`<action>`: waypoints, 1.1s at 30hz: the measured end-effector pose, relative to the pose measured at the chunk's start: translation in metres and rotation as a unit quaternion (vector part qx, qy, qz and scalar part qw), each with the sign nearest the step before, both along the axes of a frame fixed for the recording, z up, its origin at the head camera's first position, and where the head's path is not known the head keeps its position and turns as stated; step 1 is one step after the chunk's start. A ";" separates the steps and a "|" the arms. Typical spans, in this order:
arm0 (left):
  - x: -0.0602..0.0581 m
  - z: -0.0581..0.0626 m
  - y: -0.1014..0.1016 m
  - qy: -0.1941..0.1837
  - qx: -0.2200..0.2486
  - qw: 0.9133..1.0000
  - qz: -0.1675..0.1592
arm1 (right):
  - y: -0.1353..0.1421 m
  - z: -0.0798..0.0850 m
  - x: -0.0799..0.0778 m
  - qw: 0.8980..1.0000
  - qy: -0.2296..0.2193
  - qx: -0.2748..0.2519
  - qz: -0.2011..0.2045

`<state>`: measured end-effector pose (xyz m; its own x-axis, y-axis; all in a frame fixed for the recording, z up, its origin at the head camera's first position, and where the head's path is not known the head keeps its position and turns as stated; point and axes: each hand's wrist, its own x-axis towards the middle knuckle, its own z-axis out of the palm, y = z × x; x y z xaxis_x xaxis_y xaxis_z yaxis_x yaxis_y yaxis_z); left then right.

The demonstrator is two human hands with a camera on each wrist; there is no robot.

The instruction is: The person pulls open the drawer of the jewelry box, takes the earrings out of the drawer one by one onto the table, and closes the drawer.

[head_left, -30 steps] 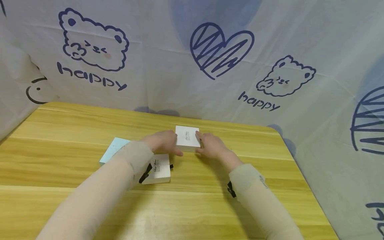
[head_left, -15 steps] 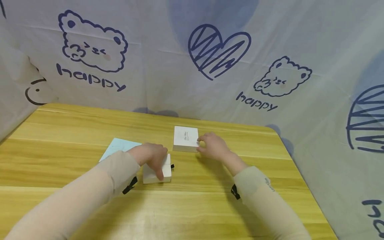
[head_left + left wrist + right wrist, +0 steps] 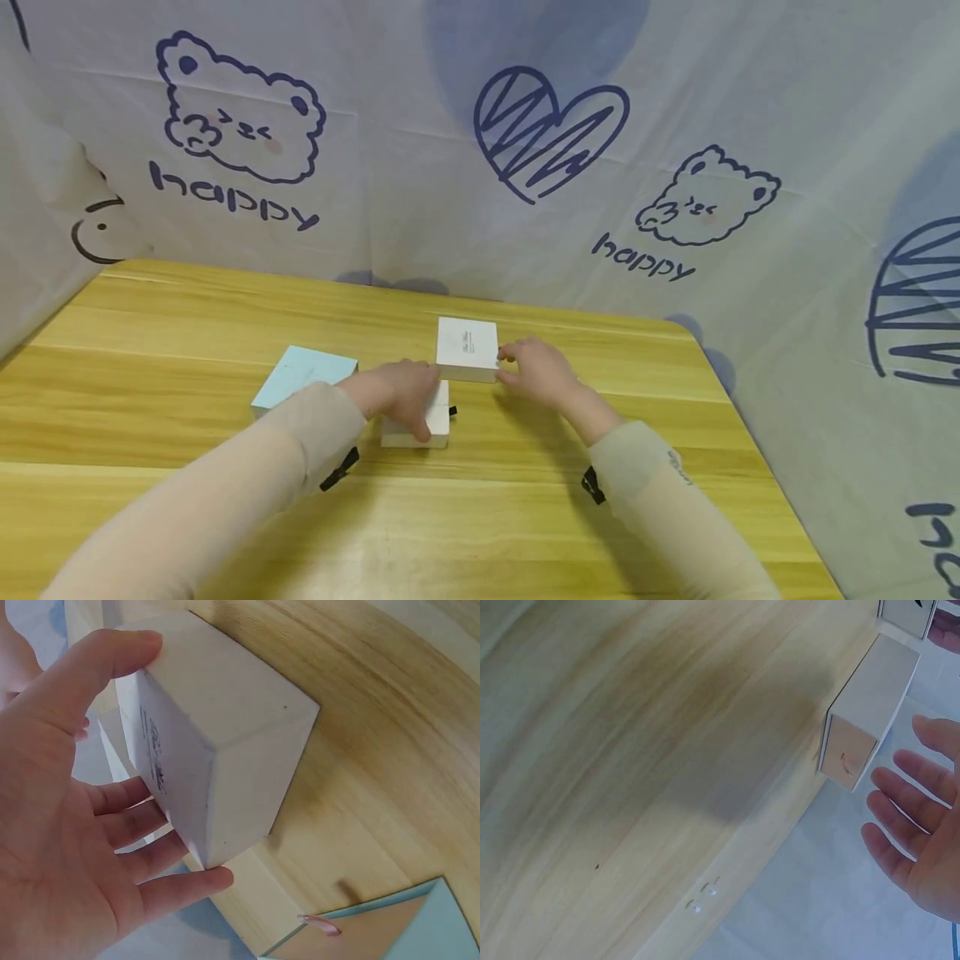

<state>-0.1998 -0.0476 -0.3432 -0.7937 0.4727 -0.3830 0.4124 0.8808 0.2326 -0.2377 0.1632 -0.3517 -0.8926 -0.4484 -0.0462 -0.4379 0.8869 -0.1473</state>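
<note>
In the head view my left hand [image 3: 397,392] holds the nearer white box [image 3: 439,423], which has a small black tab on its right side. The left wrist view has the thumb on one side of this white box [image 3: 255,750] and fingertips on the opposite side, across its printed top. Just behind it lies a second white box [image 3: 467,342] with dark lettering. Beside that box's right side is my right hand [image 3: 542,372], fingers loosely bent. From the right wrist, these fingers [image 3: 911,806] show apart from the box [image 3: 877,682], whose peach end bears a small pink ribbon.
A light-blue box [image 3: 309,367] lies to the left, partly behind my left sleeve; its tan end and pink ribbon pull [image 3: 321,925] appear in the left wrist view. The wooden table [image 3: 480,517] ends at a printed cloth [image 3: 420,192] along the back.
My left hand has left the far white box, come back to the nearer one and gripped it, and that box has shifted right. My right hand has drawn slightly off the far box.
</note>
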 end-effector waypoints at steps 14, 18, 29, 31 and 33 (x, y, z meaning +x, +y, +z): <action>-0.003 -0.009 0.011 0.046 -0.002 0.999 -0.001 | -0.003 -0.001 0.004 1.000 -0.029 0.000 -0.008; -0.005 -0.009 0.013 0.050 -0.001 0.999 -0.002 | -0.007 -0.001 0.005 0.997 -0.070 -0.026 -0.017; -0.005 -0.008 0.019 0.071 -0.017 0.997 -0.009 | -0.020 -0.007 0.008 0.975 -0.187 -0.122 -0.011; -0.005 -0.008 0.020 0.069 -0.013 0.997 -0.009 | -0.021 -0.009 0.008 0.969 -0.205 -0.135 -0.016; -0.005 -0.008 0.020 0.067 -0.011 0.998 -0.009 | -0.022 -0.011 0.008 0.964 -0.218 -0.147 -0.025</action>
